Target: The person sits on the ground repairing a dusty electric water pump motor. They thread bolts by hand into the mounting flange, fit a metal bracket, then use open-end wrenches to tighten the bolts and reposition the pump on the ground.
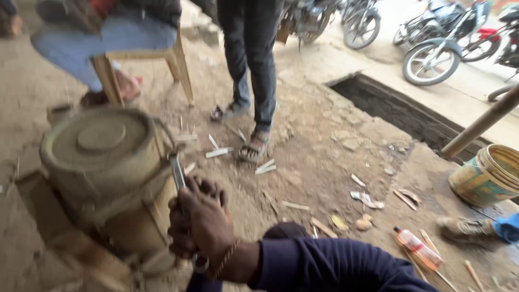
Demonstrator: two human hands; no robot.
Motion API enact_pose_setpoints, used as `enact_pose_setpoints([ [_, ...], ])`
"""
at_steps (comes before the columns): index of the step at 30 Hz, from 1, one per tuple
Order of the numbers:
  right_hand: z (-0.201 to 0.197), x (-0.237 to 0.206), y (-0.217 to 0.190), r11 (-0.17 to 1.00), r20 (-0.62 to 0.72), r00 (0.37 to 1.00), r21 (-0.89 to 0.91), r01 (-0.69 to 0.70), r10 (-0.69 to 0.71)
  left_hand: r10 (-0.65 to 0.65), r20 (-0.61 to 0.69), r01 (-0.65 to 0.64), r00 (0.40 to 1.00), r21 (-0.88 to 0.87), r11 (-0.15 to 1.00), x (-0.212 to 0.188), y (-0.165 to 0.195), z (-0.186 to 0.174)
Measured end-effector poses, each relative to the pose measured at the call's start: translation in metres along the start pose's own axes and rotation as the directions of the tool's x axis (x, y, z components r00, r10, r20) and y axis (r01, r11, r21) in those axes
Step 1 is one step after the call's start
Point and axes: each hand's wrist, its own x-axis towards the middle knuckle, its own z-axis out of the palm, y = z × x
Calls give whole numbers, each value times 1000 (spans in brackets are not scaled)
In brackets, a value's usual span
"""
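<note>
A round woven basket [102, 162], dusty tan and blurred by motion, sits on the dirt floor [313, 146] with its flat lid on, so what is inside it cannot be told. Behind the basket, someone in pale trousers sits on a wooden stool [146, 65].

Just right of the basket, one hand [200, 221] is closed in a fist around a thin metal tool [178, 173], whose flat blade stands upright against the basket's rim. It looks held that way to work along the side wall. A navy sleeve [319, 265] runs from it to the lower right, which suggests it is the right hand, though that is not certain. A second set of knuckles may lie behind it; the left hand cannot be made out clearly.

Further right of the basket, a second person stands in dark trousers and sandals [254, 148], among scattered pale wood slivers [219, 152]. Beyond them an open rectangular pit [400, 113] cuts the ground. Well to the right of the basket, a plastic bottle [419, 247] with orange liquid lies on its side, and a second woven basket [486, 176] stands open, its inside not visible. Parked motorbikes [438, 48] line the road behind.
</note>
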Motion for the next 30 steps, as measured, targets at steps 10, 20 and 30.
enact_pose_setpoints([
  [10,-61,-22,-13,926,84,991,-354,129,-106,254,-40,-249,966,99,963,11,-1,10],
  [20,-66,63,-272,-173,-27,990,-985,-3,137,-549,91,382,831,-810,444,49,51,29],
  [30,51,130,-260,-625,-199,897,-774,102,394,-574,137,475,808,-727,496,58,60,12],
])
